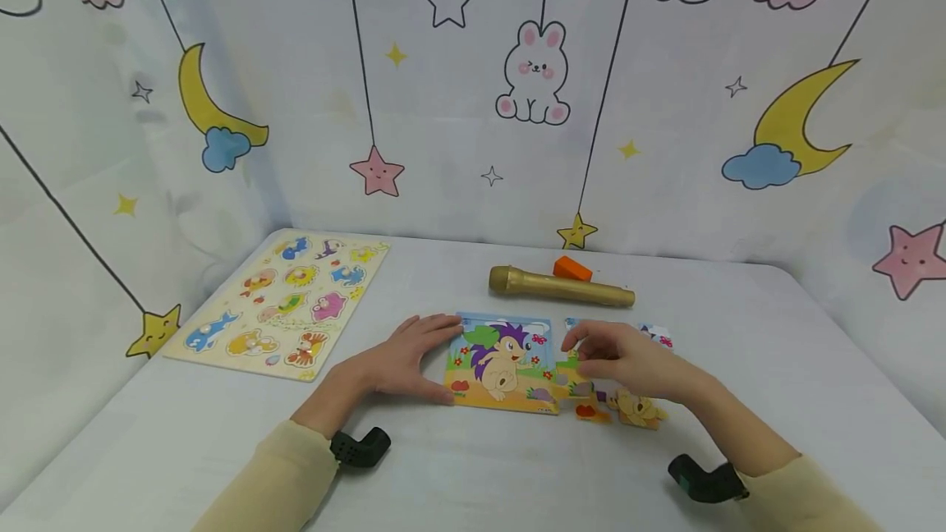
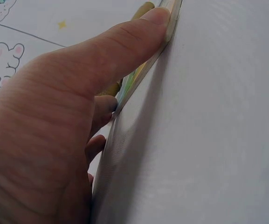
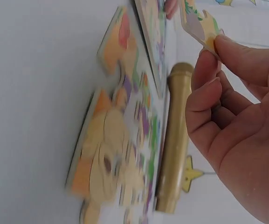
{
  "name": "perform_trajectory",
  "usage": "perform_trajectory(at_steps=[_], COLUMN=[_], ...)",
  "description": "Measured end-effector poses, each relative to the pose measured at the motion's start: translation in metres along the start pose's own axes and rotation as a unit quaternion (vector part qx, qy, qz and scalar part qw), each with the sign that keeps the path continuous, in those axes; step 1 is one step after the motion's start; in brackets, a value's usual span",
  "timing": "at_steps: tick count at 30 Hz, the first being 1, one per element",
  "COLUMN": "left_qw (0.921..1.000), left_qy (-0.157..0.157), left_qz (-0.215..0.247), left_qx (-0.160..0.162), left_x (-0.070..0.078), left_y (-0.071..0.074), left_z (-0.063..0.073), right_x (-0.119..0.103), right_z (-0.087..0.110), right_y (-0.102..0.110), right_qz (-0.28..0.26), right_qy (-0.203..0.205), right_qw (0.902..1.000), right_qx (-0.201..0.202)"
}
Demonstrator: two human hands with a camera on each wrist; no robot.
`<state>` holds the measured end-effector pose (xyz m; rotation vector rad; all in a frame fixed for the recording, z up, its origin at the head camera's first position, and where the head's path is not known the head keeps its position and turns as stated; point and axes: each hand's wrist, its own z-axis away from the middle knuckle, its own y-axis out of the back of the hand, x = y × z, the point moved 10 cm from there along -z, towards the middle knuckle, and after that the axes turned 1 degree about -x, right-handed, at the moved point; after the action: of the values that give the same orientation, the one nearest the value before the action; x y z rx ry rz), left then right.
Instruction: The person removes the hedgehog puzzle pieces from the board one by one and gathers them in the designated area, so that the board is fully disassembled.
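Note:
A puzzle board (image 1: 506, 364) with a purple-spined hedgehog picture lies on the table. My left hand (image 1: 402, 358) rests at its left side, fingers stretched toward the upper corner and thumb by the lower one. In the left wrist view, the thumb (image 2: 125, 44) lies along the board's edge. My right hand (image 1: 628, 360) is just right of the board. Between thumb and index finger it pinches a jigsaw piece (image 3: 200, 25) with green, yellow and grey on it, raised off the table in the right wrist view. Loose jigsaw pieces (image 1: 641, 409) lie under and beside this hand.
A gold microphone-shaped stick (image 1: 562, 286) lies behind the puzzle board, with an orange block (image 1: 572, 268) behind it. At the left lies a large cream board with animal shapes (image 1: 284, 302). A patterned cloth (image 1: 443, 105) hangs along the table's back.

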<state>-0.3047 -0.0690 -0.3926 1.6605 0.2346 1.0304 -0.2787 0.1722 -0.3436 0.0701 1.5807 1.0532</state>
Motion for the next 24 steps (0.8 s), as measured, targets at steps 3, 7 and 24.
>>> perform_trajectory(at_steps=[3,7,24], left_qw=[1.0,1.0,1.0], left_qy=[0.003,0.002,-0.002], left_qz=[-0.001,-0.002,-0.007], left_qx=[0.0,0.001,0.003], left_x=[0.0,-0.001,-0.001], left_y=[0.001,0.0,-0.001], left_z=[0.0,0.001,0.0], right_x=[0.009,0.024,0.071], right_z=[0.011,0.026,0.073], right_y=[0.01,0.022,0.048], right_qz=[0.0,-0.001,-0.001], right_qy=[-0.009,-0.026,-0.087], right_qw=[0.9999,0.9996,0.996], right_qx=[0.006,0.014,0.023])
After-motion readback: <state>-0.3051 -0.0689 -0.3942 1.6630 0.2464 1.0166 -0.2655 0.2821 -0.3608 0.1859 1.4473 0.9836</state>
